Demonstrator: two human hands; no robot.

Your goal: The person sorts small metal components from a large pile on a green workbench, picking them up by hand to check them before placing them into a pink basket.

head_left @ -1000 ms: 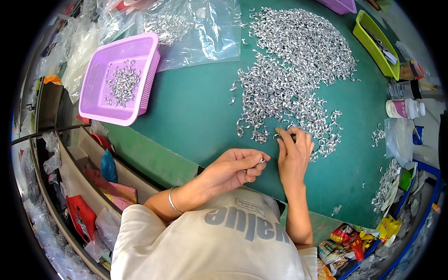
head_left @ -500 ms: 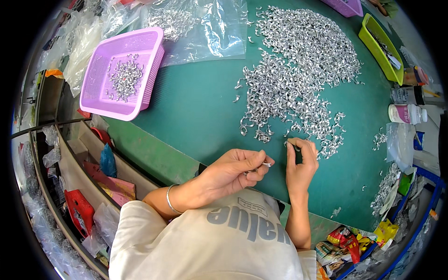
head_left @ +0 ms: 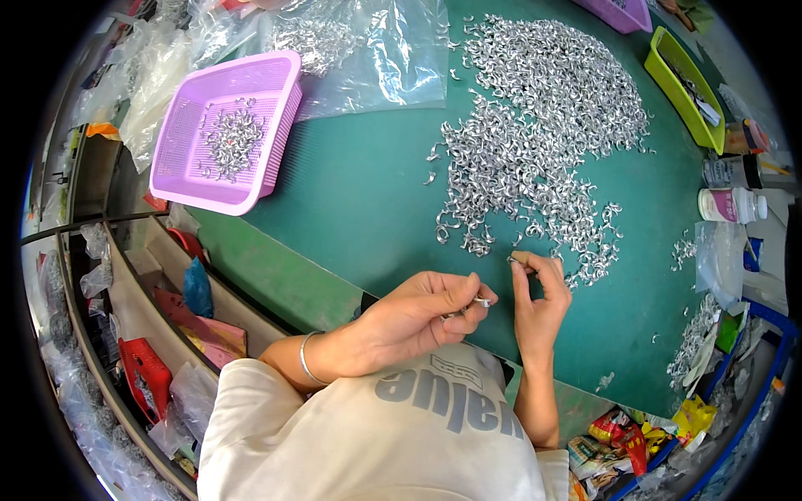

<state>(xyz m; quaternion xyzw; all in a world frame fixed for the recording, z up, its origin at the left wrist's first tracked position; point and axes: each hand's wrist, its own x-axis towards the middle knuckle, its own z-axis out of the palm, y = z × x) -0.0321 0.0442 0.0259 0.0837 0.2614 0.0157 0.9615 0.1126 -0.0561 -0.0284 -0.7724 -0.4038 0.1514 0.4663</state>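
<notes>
While a red basket [head_left: 154, 359] sits at the far left among plastic bags, a crumpled blue bag [head_left: 198, 288] rests just to its right in the tan shelving [head_left: 242, 305]. Next comes a purple basket [head_left: 271, 142], near the left side of the green counter [head_left: 351, 184], with a small heap of silvery pieces [head_left: 234, 142] on its mesh floor. Beside it lies a clear plastic bag [head_left: 401, 75]; more silvery pieces show there, though whether inside or underneath I cannot tell.

Below, close to the person's shirt [head_left: 359, 434], the left hand's grip [head_left: 418, 309] is narrow, fingers curled, with a bracelet [head_left: 304, 361] at the wrist. A small curved metal piece [head_left: 483, 301] pokes out at the fingertips; how many others the palm hides I cannot tell. Just to the right, the right hand's grip [head_left: 539, 305] is pinched, thumb against forefinger, on another small curved piece [head_left: 512, 260] at the near edge of the main pile [head_left: 543, 125]. That pile spreads broadly over the counter, up to its far side.

Farther right are bright packets [head_left: 618, 434] near the lower edge, a loose strip of silvery pieces [head_left: 693, 342], a lime-green basket [head_left: 685, 92] and a white bottle [head_left: 735, 204].
</notes>
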